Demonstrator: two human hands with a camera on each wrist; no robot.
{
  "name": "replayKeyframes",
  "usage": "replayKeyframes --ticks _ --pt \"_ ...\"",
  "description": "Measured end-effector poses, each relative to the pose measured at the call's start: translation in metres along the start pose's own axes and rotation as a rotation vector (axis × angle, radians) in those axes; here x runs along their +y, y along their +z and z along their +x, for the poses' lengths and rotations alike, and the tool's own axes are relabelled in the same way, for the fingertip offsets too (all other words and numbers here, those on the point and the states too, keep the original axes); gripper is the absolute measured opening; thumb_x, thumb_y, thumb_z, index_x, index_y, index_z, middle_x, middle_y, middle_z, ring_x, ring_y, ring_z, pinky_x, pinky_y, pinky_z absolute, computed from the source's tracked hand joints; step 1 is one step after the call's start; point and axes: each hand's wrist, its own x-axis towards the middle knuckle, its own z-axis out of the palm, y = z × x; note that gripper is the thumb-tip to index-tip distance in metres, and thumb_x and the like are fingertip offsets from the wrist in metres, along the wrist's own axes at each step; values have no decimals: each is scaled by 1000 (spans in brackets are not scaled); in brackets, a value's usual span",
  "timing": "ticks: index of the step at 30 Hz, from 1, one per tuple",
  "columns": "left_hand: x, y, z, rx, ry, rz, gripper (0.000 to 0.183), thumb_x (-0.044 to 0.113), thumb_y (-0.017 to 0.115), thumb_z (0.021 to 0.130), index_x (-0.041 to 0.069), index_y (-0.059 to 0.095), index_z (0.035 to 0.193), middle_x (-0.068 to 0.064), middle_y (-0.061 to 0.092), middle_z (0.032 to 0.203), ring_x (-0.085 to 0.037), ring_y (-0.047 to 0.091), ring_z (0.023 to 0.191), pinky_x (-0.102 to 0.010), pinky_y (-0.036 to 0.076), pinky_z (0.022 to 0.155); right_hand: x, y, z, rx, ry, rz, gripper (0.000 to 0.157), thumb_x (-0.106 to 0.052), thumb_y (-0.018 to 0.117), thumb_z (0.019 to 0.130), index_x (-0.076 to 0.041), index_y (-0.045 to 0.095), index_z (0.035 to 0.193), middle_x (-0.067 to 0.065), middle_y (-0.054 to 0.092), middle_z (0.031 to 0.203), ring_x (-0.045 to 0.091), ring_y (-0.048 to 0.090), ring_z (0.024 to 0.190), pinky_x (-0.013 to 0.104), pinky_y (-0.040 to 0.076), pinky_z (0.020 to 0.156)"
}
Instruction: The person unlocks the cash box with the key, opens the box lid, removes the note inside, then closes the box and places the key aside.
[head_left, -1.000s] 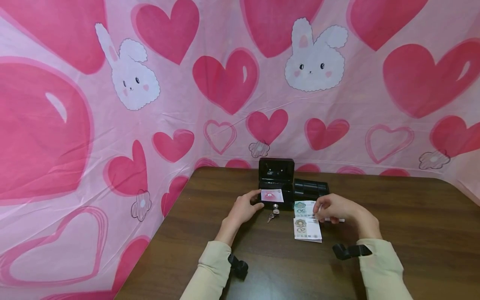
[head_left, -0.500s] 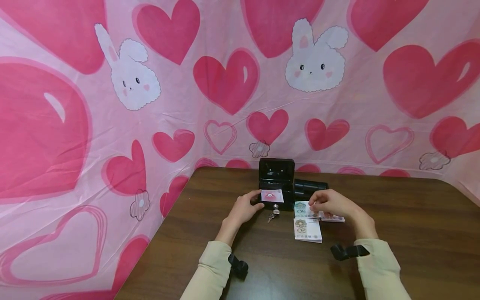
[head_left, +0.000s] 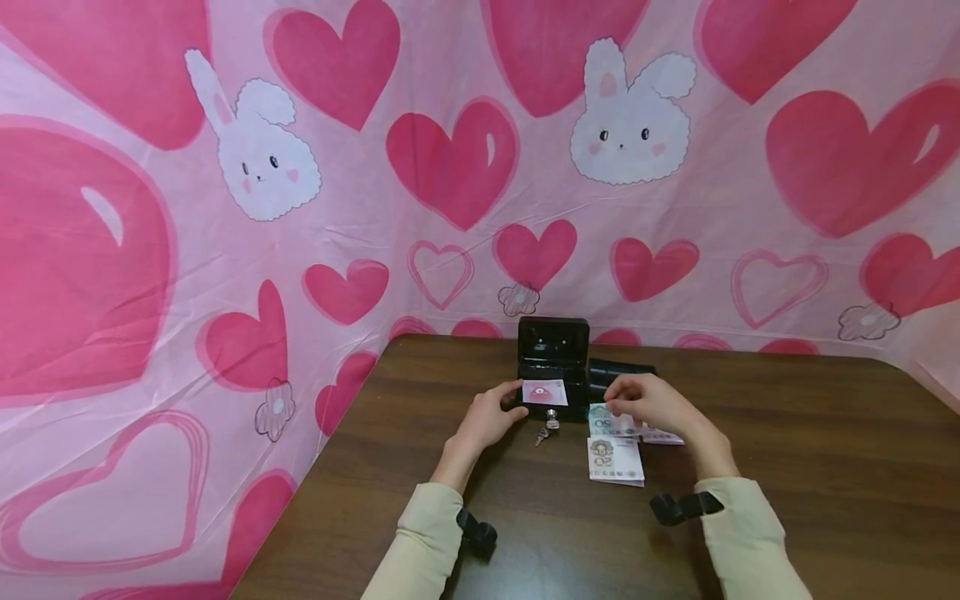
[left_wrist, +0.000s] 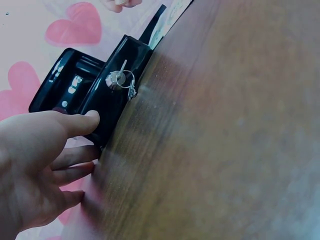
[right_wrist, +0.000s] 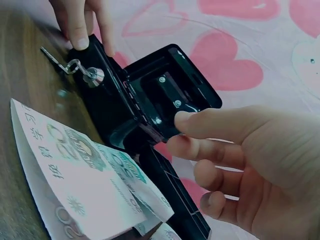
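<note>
My left hand (head_left: pixel 487 417) grips the left end of a small black cash box (head_left: pixel 553 340), thumb on the front and fingers round the side. Its lid stands up, and a pink banknote (head_left: pixel 544 392) lies inside. Keys (left_wrist: pixel 131 88) hang from the lock on the front. Over the paper money just right of the box is my right hand (head_left: pixel 660 404). In the right wrist view its fingers are loosely bent, the thumb near the index finger, with nothing between them. Below it lie green notes marked 50 (head_left: pixel 602 422), partly covered, and a folded stack marked 20 (right_wrist: pixel 95 185).
More pinkish notes (head_left: pixel 663 437) lie under and beside the right hand. Behind the money sits a black divided tray (head_left: pixel 626 369). The brown wooden table (head_left: pixel 825 442) reaches back to a pink heart-patterned cloth (head_left: pixel 442 283).
My right hand has moved left over the notes towards the box, uncovering some of the pinkish notes on the right. The left hand, the box and the pink note have stayed put.
</note>
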Motion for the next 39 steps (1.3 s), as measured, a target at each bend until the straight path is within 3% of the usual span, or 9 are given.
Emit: replayKeyframes --ticks 6,16,25,39 --pt "-1 1 2 1 -2 -10 52 28 69 94 18 55 143 -14 65 131 -29 61 120 -52 46 103 -1 7 7 60 -3 -11 20 -19 67 94 -2 68 105 9 69 92 26 59 75 35 53 59" --pt "-1 3 2 8 13 2 52 27 70 93 17 56 142 -14 66 129 -29 62 119 -51 47 102 -1 18 13 128 -10 -30 21 -17 66 95 -1 66 109 16 69 93 21 56 60 29 47 54" --pt "1 1 2 15 1 -4 52 27 70 93 17 56 142 -15 67 128 -30 62 118 -52 47 101 -8 28 22 200 10 -58 23 -20 66 95 -5 67 113 11 70 102 16 58 61 29 48 57" --pt "0 1 1 16 11 -6 51 27 70 93 17 56 142 -14 67 128 -30 62 117 -51 47 101 -9 42 31 234 16 -57 23 -17 65 95 -4 66 114 16 69 109 16 59 63 30 50 60"
